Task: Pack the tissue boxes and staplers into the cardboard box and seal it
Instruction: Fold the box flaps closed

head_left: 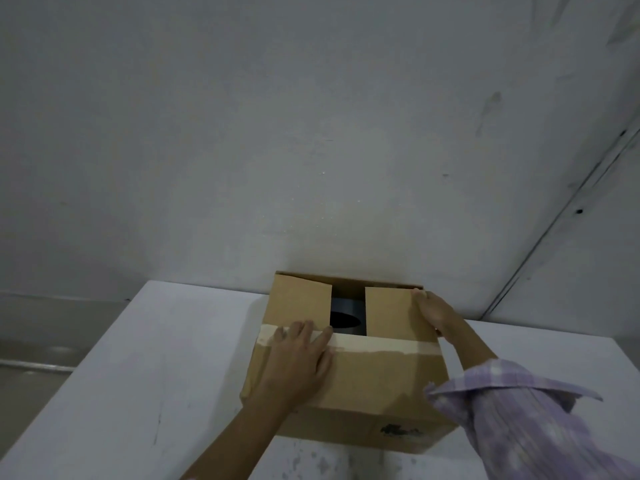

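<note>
Head view: white table (138,358), scuffed and marked, set against a plain grey-white wall (242,133), with a dark seam running diagonally down the wall at right. Grey floor (34,341) visible past the table's left edge.

Cardboard box (374,382) at the table's far side, back edge close to the wall. Near flap folded down flat, a strip of pale tape (381,346) along its far edge. Two side flaps, the left flap (301,299) and the right flap (389,310), folded inward but not meeting; dark gap between them. Through the gap, something grey with a round dark opening (346,318), too dim to identify. Tissue boxes and staplers not identifiable anywhere outside the box; contents otherwise hidden.

Left hand (301,355) lying flat on the near flap, fingers straight and spread, tips reaching the tape and the gap's edge, gripping nothing. Right hand (434,313) at the box's right far corner, fingers bent over the edge of the right flap, holding it down. Lilac checked sleeve (519,410) on the right arm.
</note>
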